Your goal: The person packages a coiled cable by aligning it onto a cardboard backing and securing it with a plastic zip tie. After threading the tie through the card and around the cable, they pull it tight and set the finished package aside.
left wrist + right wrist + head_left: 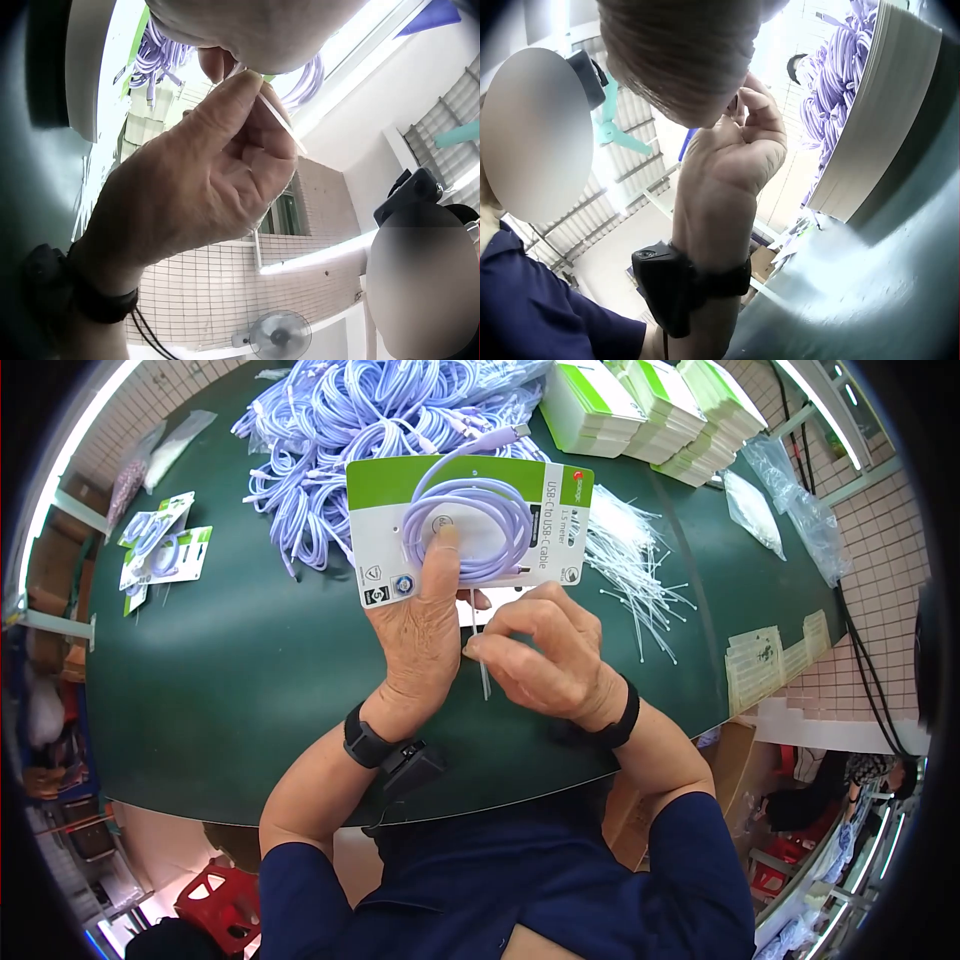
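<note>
At the far left of the green table (250, 680) lie a few packed cards (160, 545), and behind them sprawls a heap of purple cables (370, 410). Over the middle my left hand (425, 630) grips a card (400, 545) carrying a coiled cable (500, 500), my thumb pressed flat on the coil. Just beside it, my right hand (545, 655) pinches a thin white tie (484, 680) between thumb and forefinger, under the card's lower edge. Farther right, loose ties (630, 560) lie scattered, with stacks of cards (650, 405) behind them and clear bags (790, 500) near the table's edge.
</note>
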Action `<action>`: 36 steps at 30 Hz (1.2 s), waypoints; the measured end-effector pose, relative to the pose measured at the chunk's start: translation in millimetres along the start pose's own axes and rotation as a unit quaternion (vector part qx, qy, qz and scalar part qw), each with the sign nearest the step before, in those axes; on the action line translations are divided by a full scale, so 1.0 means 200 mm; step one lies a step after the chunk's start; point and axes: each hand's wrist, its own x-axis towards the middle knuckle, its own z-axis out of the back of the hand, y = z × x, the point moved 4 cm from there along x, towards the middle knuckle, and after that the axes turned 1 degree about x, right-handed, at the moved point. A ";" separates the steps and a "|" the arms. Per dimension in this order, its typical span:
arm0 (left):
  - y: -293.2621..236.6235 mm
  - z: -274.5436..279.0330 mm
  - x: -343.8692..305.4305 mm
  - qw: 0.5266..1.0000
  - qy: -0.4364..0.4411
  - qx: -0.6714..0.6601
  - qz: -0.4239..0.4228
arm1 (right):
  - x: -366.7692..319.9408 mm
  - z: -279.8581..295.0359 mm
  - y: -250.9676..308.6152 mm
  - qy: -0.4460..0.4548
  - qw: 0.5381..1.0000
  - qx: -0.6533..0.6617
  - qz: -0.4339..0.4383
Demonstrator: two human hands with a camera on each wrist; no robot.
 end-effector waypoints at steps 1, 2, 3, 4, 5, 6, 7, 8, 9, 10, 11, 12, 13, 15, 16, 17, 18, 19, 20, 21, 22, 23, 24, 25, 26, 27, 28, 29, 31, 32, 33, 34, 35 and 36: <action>-0.01 -0.01 0.00 1.000 0.002 0.004 0.002 | 0.00 0.00 -0.01 0.000 1.000 0.001 -0.004; -0.01 -0.01 -0.01 1.000 0.003 0.008 0.003 | 0.00 0.00 -0.02 0.000 1.000 -0.006 -0.003; 0.00 -0.02 -0.01 1.000 0.004 0.009 0.005 | -0.01 0.01 -0.02 0.000 1.000 -0.013 -0.001; 0.02 -0.03 -0.02 1.000 0.003 0.000 -0.017 | 0.00 0.01 -0.02 -0.001 1.000 -0.021 0.002; 0.03 -0.04 -0.02 0.999 0.001 -0.011 -0.039 | 0.00 0.01 -0.02 -0.002 1.000 -0.021 0.001; 0.03 -0.04 -0.02 0.998 0.000 -0.021 -0.062 | 0.00 0.02 -0.03 -0.005 1.000 -0.025 0.000; 0.03 -0.04 -0.02 0.998 0.002 -0.020 -0.061 | 0.00 0.02 -0.03 -0.007 1.000 -0.030 -0.003; 0.02 -0.04 -0.02 0.997 0.018 0.016 -0.075 | 0.00 0.03 -0.03 -0.010 0.999 -0.034 -0.005; 0.01 -0.04 -0.02 0.994 0.034 0.053 -0.088 | 0.00 0.03 -0.02 -0.011 0.999 -0.036 -0.006; 0.00 -0.05 -0.02 0.990 0.050 0.089 -0.101 | 0.01 0.02 -0.02 -0.022 0.999 -0.046 -0.014; 0.00 -0.05 -0.03 0.990 0.052 0.090 -0.100 | 0.01 0.02 -0.02 -0.033 0.998 -0.057 -0.022; -0.01 -0.05 -0.04 0.988 0.052 0.098 -0.109 | 0.01 0.02 -0.02 -0.045 0.996 -0.068 -0.029; -0.02 -0.06 -0.04 0.986 0.051 0.105 -0.120 | 0.01 0.03 -0.02 -0.046 0.996 -0.070 -0.031; -0.02 -0.06 -0.06 0.984 0.053 0.113 -0.129 | 0.02 0.04 -0.03 -0.030 0.995 -0.081 -0.041; -0.01 -0.05 -0.06 0.988 0.042 0.096 -0.117 | 0.02 0.04 -0.04 -0.022 0.995 -0.087 -0.046; 0.00 -0.05 -0.06 0.991 0.030 0.079 -0.105 | 0.02 0.03 -0.05 -0.023 0.995 -0.087 -0.047; 0.01 -0.04 -0.06 0.994 0.019 0.062 -0.092 | 0.02 0.03 -0.06 -0.034 0.996 -0.061 -0.060; 0.03 -0.03 -0.06 0.994 0.020 0.063 -0.091 | 0.01 0.02 -0.08 -0.045 0.996 -0.035 -0.073; 0.05 -0.01 -0.06 0.994 0.008 0.065 -0.085 | 0.01 0.02 -0.09 -0.056 0.995 -0.009 -0.087; 0.06 0.00 -0.06 0.995 -0.003 0.069 -0.077 | 0.01 0.02 -0.09 -0.058 0.994 -0.009 -0.090; 0.07 0.01 -0.06 0.995 -0.014 0.073 -0.070 | 0.01 0.02 -0.10 -0.059 0.993 0.002 -0.098; 0.07 0.01 -0.06 0.995 -0.012 0.077 -0.068 | 0.01 0.02 -0.10 -0.061 0.992 0.013 -0.108; 0.08 0.01 -0.06 0.994 -0.009 0.079 -0.071 | 0.00 0.02 -0.10 -0.064 0.991 0.024 -0.118; 0.08 0.01 -0.05 0.994 -0.005 0.082 -0.074 | 0.00 0.02 -0.10 -0.069 0.990 0.025 -0.123; 0.08 0.01 -0.05 0.993 -0.001 0.085 -0.076 | -0.01 0.01 -0.10 -0.065 0.992 0.009 -0.111; 0.08 0.01 -0.04 0.993 0.002 0.090 -0.074 | -0.01 0.01 -0.09 -0.060 0.993 -0.008 -0.099; 0.08 0.01 -0.03 0.992 0.019 0.100 -0.076 | -0.01 0.01 -0.08 -0.055 0.994 -0.025 -0.087; 0.08 0.00 -0.02 0.990 0.036 0.109 -0.079 | -0.02 0.01 -0.08 -0.059 0.994 -0.026 -0.092; 0.03 -0.04 -0.02 0.990 0.055 0.105 -0.083 | -0.01 0.02 -0.07 -0.061 0.995 -0.032 -0.076; 0.00 -0.07 -0.02 0.989 0.070 0.096 -0.090 | -0.01 0.02 -0.07 -0.061 0.995 -0.034 -0.066; -0.02 -0.09 -0.03 0.988 0.085 0.087 -0.098 | -0.01 0.03 -0.06 -0.062 0.995 -0.035 -0.067; -0.03 -0.09 -0.02 0.988 0.086 0.088 -0.097 | -0.01 0.04 -0.05 -0.064 0.996 -0.033 -0.055; -0.04 -0.09 -0.02 0.985 0.094 0.103 -0.100 | 0.00 0.05 -0.04 -0.066 0.997 -0.030 -0.042; -0.05 -0.09 -0.01 0.982 0.102 0.118 -0.103 | 0.00 0.05 -0.03 -0.067 0.997 -0.028 -0.029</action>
